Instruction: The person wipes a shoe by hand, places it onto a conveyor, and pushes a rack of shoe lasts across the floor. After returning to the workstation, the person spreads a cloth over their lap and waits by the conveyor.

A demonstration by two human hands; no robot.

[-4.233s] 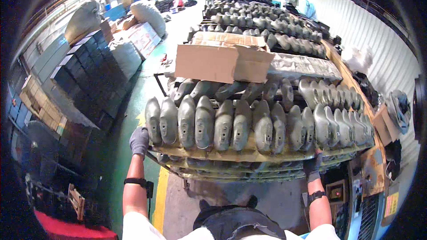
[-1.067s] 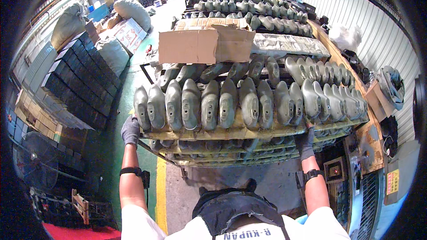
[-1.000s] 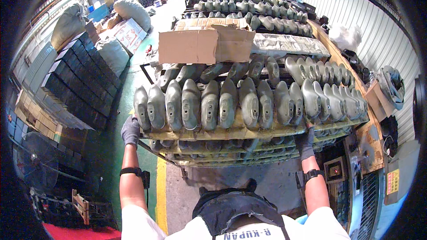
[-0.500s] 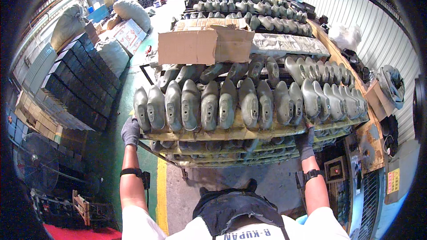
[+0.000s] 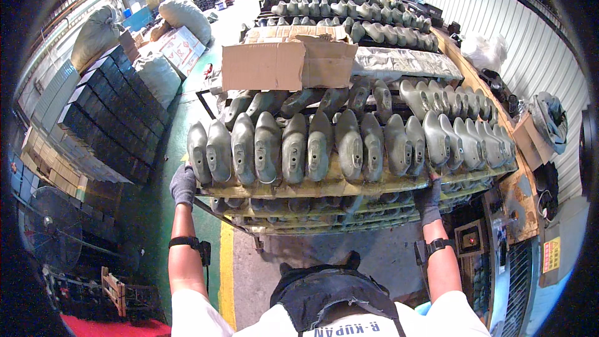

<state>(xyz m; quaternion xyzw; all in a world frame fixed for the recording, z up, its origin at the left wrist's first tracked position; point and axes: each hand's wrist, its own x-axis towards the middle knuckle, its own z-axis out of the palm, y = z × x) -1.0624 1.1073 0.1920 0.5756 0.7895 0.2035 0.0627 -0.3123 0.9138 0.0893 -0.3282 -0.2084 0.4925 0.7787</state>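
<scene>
A multi-tier rack (image 5: 293, 188) with yellowish wooden shelf edges stands in front of me. Grey-green shoe lasts (image 5: 267, 146) stand upright in a row along its top shelf, and more show on the tiers below. My left hand (image 5: 183, 185), in a dark grey glove with bare fingertips, is closed on the rack's left front corner. Farther right, my right hand (image 5: 428, 201) wears a similar glove and grips the front edge under the lasts. Its fingers are partly hidden by the shelf edge.
Behind the front row lie cardboard pieces (image 5: 262, 67) and further racks of lasts (image 5: 387, 32). Stacked dark boxes (image 5: 112, 118) and stuffed sacks (image 5: 186, 19) stand at left, near a floor fan (image 5: 53, 221). A wooden board (image 5: 483, 90) and corrugated wall (image 5: 505, 19) run along the right.
</scene>
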